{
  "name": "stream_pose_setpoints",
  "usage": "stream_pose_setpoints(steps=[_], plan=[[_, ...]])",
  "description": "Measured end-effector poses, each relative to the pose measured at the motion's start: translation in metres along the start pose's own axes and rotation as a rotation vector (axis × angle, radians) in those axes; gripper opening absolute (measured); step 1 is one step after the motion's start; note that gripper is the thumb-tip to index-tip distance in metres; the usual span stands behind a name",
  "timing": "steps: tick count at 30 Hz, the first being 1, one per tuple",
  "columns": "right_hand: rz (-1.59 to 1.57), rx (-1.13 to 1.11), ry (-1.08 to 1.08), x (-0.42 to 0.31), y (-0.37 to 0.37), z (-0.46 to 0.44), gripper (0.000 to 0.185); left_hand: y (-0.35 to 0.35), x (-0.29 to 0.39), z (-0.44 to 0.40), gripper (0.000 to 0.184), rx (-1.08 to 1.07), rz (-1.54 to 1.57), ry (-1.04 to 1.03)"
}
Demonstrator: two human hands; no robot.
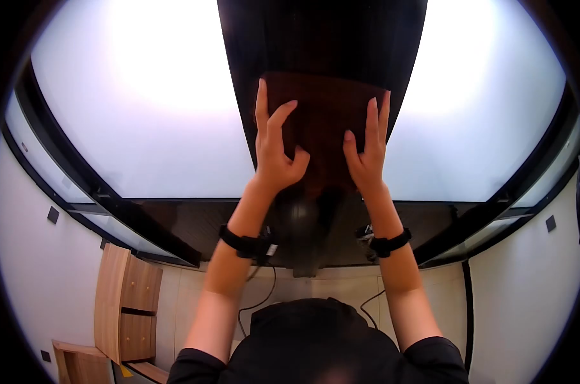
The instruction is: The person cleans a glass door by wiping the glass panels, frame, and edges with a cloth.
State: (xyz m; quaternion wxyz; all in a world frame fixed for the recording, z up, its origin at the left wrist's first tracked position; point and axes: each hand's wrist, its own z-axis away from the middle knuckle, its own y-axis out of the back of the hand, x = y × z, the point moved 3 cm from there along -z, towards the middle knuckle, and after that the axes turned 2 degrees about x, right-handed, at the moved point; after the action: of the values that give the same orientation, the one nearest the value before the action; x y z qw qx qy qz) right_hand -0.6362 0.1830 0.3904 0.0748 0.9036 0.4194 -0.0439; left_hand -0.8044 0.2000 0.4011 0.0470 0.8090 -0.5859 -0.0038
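A dark reddish-brown flat panel [325, 121] lies in front of me, over a black surface that stretches away from me. My left hand [280, 137] is over the panel's left side, back of the hand up. One long finger runs along the left edge, another bends inward, and the thumb points in toward the middle. On the right side, my right hand [369, 144] has its fingers stretched along the edge and its thumb apart. Both hands have spread fingers; whether they press on the panel cannot be made out. Black bands circle both wrists.
Bright white panels [155, 128] flank the black surface [322, 38] on both sides, with black frames around them. A wooden cabinet [139, 285] with drawers stands at the lower left. Thin black cables [274, 288] hang below my forearms.
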Motion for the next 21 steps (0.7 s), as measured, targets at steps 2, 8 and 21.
stream_pose_setpoints(steps=[2,8,21], plan=[[0.037,0.015,-0.015,-0.002,-0.004,0.014,0.059,-0.007,0.004,0.016,0.071,0.066,0.041,0.030],[0.052,0.137,-0.168,0.009,-0.004,0.067,0.055,-0.020,0.003,0.047,0.064,0.174,0.035,0.304],[0.212,-0.038,-0.234,-0.003,0.001,0.116,0.054,-0.031,0.014,0.110,0.059,0.026,-0.204,0.460]])
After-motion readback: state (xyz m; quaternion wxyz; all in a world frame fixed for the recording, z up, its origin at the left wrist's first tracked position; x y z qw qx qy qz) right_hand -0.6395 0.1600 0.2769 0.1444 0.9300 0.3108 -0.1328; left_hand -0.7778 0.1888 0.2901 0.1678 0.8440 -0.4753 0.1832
